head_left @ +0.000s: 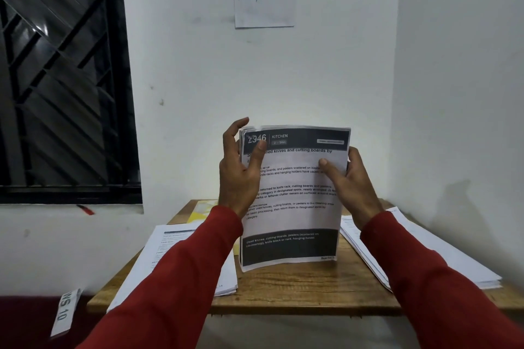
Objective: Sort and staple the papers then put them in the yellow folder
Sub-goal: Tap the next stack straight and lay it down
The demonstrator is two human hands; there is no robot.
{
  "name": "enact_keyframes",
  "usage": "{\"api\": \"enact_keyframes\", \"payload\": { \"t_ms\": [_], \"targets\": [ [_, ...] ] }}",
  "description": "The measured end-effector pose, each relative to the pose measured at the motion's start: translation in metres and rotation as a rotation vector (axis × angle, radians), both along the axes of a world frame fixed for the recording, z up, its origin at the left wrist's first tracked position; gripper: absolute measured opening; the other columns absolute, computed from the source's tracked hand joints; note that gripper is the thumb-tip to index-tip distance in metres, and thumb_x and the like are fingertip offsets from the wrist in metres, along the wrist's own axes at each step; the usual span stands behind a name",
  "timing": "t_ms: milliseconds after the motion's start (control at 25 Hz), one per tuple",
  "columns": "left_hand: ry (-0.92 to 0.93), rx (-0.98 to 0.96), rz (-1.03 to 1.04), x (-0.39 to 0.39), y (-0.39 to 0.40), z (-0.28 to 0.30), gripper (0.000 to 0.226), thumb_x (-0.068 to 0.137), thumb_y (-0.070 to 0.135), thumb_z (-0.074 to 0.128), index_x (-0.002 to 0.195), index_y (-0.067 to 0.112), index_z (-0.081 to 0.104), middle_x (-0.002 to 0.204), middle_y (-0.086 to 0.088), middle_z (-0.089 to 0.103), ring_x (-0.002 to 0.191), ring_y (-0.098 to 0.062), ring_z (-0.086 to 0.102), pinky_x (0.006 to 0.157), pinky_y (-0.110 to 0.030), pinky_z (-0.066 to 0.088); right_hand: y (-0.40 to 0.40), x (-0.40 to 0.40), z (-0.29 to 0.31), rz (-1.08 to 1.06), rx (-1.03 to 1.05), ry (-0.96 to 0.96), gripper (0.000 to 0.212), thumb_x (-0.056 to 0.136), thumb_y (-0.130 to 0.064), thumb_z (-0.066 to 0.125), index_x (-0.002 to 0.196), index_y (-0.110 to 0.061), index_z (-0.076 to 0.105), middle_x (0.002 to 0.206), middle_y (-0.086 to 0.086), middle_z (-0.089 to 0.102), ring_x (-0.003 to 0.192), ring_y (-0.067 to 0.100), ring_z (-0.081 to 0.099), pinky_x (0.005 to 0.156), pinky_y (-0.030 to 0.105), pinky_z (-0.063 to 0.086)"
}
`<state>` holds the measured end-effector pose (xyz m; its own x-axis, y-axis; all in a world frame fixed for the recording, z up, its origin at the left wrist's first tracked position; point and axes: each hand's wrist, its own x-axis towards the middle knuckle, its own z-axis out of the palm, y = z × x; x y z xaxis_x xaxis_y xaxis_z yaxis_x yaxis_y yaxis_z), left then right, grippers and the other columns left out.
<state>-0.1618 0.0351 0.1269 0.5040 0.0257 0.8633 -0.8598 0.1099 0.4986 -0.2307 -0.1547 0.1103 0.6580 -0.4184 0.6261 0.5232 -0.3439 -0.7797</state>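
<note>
Left pile: a stack of papers [181, 258] lies on the left of the wooden table [297, 289], under the left sleeve.
Folder: a yellow folder [200, 211] shows at the table's back left, mostly hidden; contents cannot be told.
Left hand [241, 167]: thumb on the front of the held sheets [292, 201], fingers curled round their left edge.
Held sheets: upright above the table, between both hands.
Right hand [348, 178]: thumb in front, fingers behind the right edge.
Right pile: more papers [442, 261].
</note>
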Motion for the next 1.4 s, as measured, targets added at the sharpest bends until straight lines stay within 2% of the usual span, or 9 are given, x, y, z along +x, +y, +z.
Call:
{"api": "enact_keyframes", "payload": {
  "t_ms": [120, 280, 440, 520, 680, 920, 1080, 1200, 1400],
  "targets": [
    [-0.067, -0.017, 0.047, 0.001, 0.0, 0.007, 0.036, 0.097, 0.013, 0.06, 0.131, 0.017, 0.05, 0.102, 0.031, 0.063, 0.088, 0.004, 0.066, 0.071, -0.007, 0.049, 0.006, -0.006, 0.013, -0.086, -0.006, -0.125, 0.046, 0.093, -0.035, 0.064, 0.131, -0.035, 0.038, 0.113, -0.008, 0.065, 0.1, 0.007, 0.065, 0.083, 0.025, 0.054],
    [-0.091, -0.02, 0.074, 0.004, 0.001, 0.008, 0.027, 0.095, 0.014, 0.064, 0.12, 0.01, 0.055, 0.103, 0.001, 0.065, 0.084, 0.001, 0.066, 0.065, -0.009, 0.05, 0.009, -0.004, 0.032, -0.181, -0.215, -0.229, 0.041, 0.093, -0.02, 0.065, 0.126, -0.037, 0.047, 0.107, -0.008, 0.064, 0.093, -0.001, 0.064, 0.077, 0.011, 0.052],
    [-0.048, -0.013, 0.066, 0.005, 0.003, 0.008, 0.033, 0.092, 0.022, 0.069, 0.12, 0.015, 0.052, 0.097, -0.001, 0.068, 0.08, -0.002, 0.069, 0.06, -0.014, 0.054, 0.0, 0.005, 0.037, -0.333, -0.351, -0.268, 0.021, 0.09, -0.025, 0.067, 0.11, -0.028, 0.061, 0.115, -0.003, 0.059, 0.106, 0.015, 0.061, 0.086, 0.023, 0.053],
    [-0.041, -0.014, 0.063, 0.006, 0.003, 0.007, 0.035, 0.091, 0.025, 0.069, 0.119, 0.015, 0.051, 0.096, 0.0, 0.069, 0.079, -0.003, 0.07, 0.059, -0.016, 0.056, 0.0, 0.005, 0.038, -0.556, -0.532, -0.231, 0.028, 0.09, -0.037, 0.063, 0.117, -0.032, 0.059, 0.124, -0.005, 0.053, 0.115, 0.019, 0.052, 0.095, 0.039, 0.047],
    [-0.042, -0.02, 0.069, 0.008, 0.003, 0.005, 0.034, 0.092, 0.024, 0.069, 0.119, 0.014, 0.051, 0.094, -0.001, 0.069, 0.077, 0.0, 0.07, 0.057, -0.014, 0.054, 0.014, 0.004, 0.042, -0.944, -0.951, -0.187, 0.033, 0.091, -0.045, 0.055, 0.121, -0.034, 0.059, 0.136, -0.007, 0.051, 0.131, 0.026, 0.039, 0.102, 0.05, 0.027],
    [-0.044, -0.012, 0.065, 0.012, 0.002, 0.001, 0.038, 0.093, 0.02, 0.067, 0.127, 0.014, 0.05, 0.1, -0.009, 0.07, 0.073, -0.002, 0.069, 0.057, -0.014, 0.052, 0.044, 0.017, 0.048, -0.899, -1.187, -0.113, 0.051, 0.093, -0.048, 0.044, 0.142, -0.032, 0.045, 0.138, -0.009, 0.054, 0.143, 0.027, 0.031, 0.112, 0.059, 0.016],
    [-0.027, -0.009, 0.024, 0.014, 0.001, 0.002, 0.045, 0.095, 0.016, 0.065, 0.136, 0.017, 0.046, 0.1, 0.006, 0.069, 0.082, -0.005, 0.071, 0.066, -0.019, 0.058, 0.058, 0.024, 0.052, -0.846, -1.223, -0.114, 0.053, 0.093, -0.044, 0.043, 0.144, -0.031, 0.042, 0.136, -0.007, 0.057, 0.142, 0.028, 0.035, 0.113, 0.062, 0.013],
    [-0.039, 0.003, 0.054, 0.016, 0.002, 0.0, 0.037, 0.096, 0.017, 0.064, 0.131, 0.013, 0.053, 0.102, 0.016, 0.066, 0.089, 0.001, 0.068, 0.07, -0.011, 0.053, 0.062, 0.027, 0.053, -0.796, -1.25, -0.12, 0.048, 0.095, -0.041, 0.042, 0.142, -0.032, 0.044, 0.134, -0.008, 0.058, 0.141, 0.026, 0.038, 0.113, 0.063, 0.013],
    [0.005, 0.046, 0.078, 0.023, -0.001, -0.004, 0.024, 0.097, 0.023, 0.061, 0.118, 0.014, 0.064, 0.096, 0.016, 0.067, 0.086, 0.005, 0.064, 0.069, -0.008, 0.048, 0.063, 0.029, 0.053, -0.705, -1.252, -0.1, 0.05, 0.095, -0.038, 0.048, 0.144, -0.033, 0.04, 0.137, -0.009, 0.054, 0.14, 0.024, 0.039, 0.113, 0.063, 0.011]
  ]
}}
